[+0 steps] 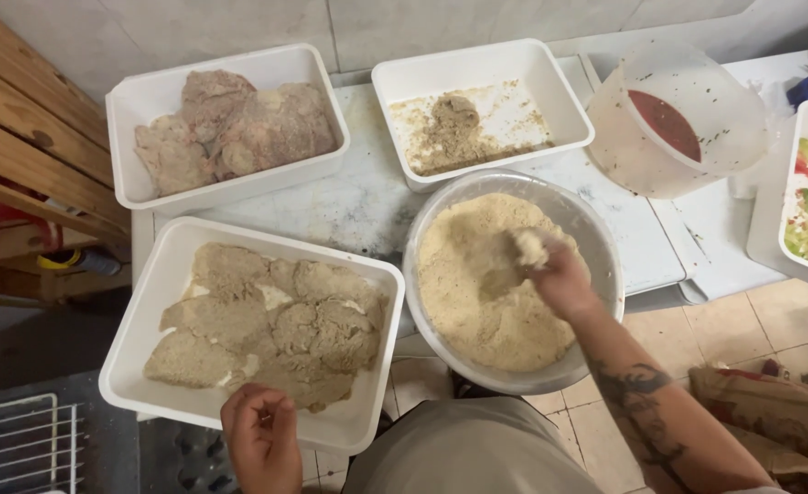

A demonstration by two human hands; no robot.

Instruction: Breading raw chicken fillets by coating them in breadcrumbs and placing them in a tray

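Head view. Right hand [561, 279] is in the round metal bowl [596, 240] of pale, coarse breadcrumbs [477, 302], fingers closed around a crumb-coated lump [530, 247] at the bowl's 1 o'clock. Left hand [262, 437] sits at 6 o'clock of the white tray [161, 274] of breaded cutlets [276, 325], fingers curled loosely, holding nothing visible. At 11 o'clock: tray of raw meat [230, 128]. At 12: crumb-smeared tray [477, 114]. At 2: clear tub [678, 123].
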